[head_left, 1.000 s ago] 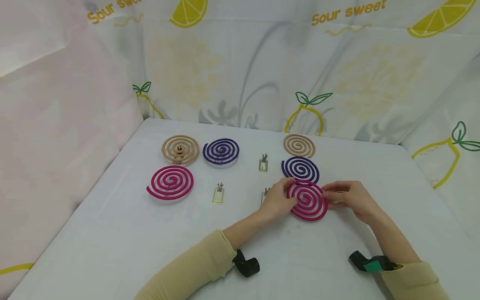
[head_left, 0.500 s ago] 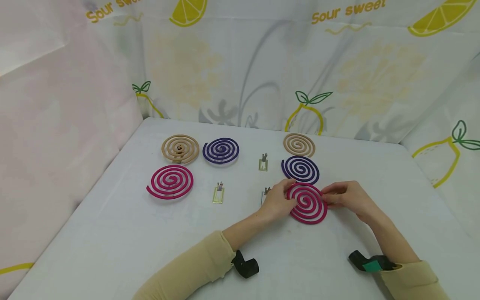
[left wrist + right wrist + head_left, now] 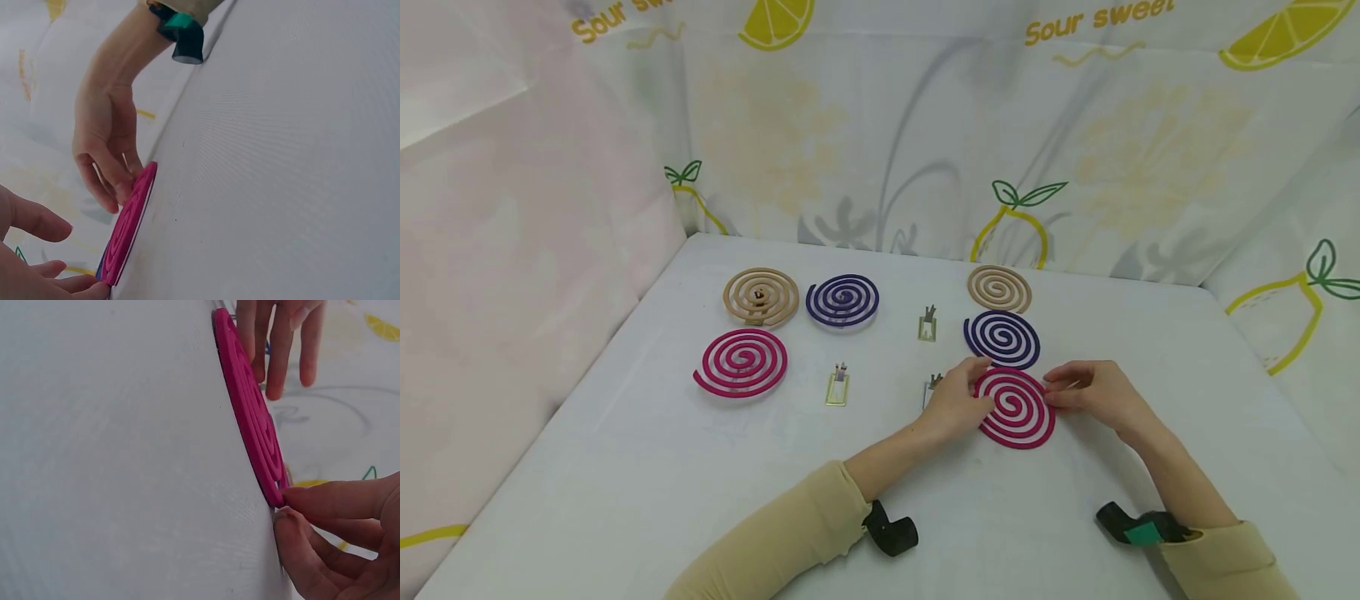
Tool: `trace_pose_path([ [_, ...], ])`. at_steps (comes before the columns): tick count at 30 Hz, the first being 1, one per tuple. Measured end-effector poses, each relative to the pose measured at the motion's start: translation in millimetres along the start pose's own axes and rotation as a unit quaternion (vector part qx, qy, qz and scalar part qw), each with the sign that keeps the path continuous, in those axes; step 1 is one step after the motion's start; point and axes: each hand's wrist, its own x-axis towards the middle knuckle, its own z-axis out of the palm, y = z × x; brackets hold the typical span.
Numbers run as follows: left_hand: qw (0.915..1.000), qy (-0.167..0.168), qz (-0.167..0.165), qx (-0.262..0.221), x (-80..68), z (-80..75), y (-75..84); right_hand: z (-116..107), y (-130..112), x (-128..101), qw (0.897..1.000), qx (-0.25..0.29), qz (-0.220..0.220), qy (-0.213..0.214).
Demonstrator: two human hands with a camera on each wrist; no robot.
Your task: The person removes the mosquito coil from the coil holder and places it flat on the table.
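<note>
Since 1.0 s ago the pink mosquito coil (image 3: 1016,407) has settled: its near edge sat slightly lower and further forward, now it lies flat on the worktop (image 3: 625,467) just below the purple mosquito coil (image 3: 1002,339), nearly touching it. Both hands barely moved. So the double coil is still in 1 piece, not yet pulled apart, as far as I can judge.

Left hand (image 3: 953,404): fingers pinch the coil's left rim. Right hand (image 3: 1093,393): thumb and forefinger clamped on the right rim, clear in the right wrist view (image 3: 294,500).

Coil: thin, rigid, matte, flat spiral, brittle-looking. Tan mosquito coil (image 3: 999,288) behind the purple one. 3 more coils far left, same colours. 3 small metal stands (image 3: 927,326) between the groups, thin bent sheet. Worktop cover is white woven cloth, fine weave. Backdrop is lemon-print fabric.
</note>
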Motion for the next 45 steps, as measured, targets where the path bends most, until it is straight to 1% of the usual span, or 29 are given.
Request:
trace_pose_path([
  [8, 0.9999, -0.001, -0.012, 0.007, -1.3, 0.8, 1.4, 3.6, -1.5, -0.2, 1.0, -0.011, 0.006, 0.004],
  [12, 0.9999, -0.001, -0.01, 0.004, -1.0, 0.8, 1.7, 5.3, -3.2, -0.2, 1.0, -0.016, 0.013, 0.014],
  [17, 0.9999, 0.002, -0.004, -0.012, -0.4, 0.4, 1.1, 6.7, -3.8, 0.0, 1.0, -0.013, 0.019, 0.021],
  [26, 0.9998, 0.005, 0.001, -0.019, 1.0, 0.5, -0.4, 5.4, -1.8, 0.6, 1.0, -0.006, 0.009, 0.015],
  [33, 0.9999, 0.0, 0.001, -0.012, 1.1, -0.4, -0.4, 4.6, -1.5, 1.2, 1.0, 0.015, 0.006, 0.006],
  [45, 0.9999, -0.008, 0.0, -0.006, -0.3, -2.3, 2.0, 3.6, -1.7, -0.1, 1.0, 0.006, 0.001, 0.005],
])
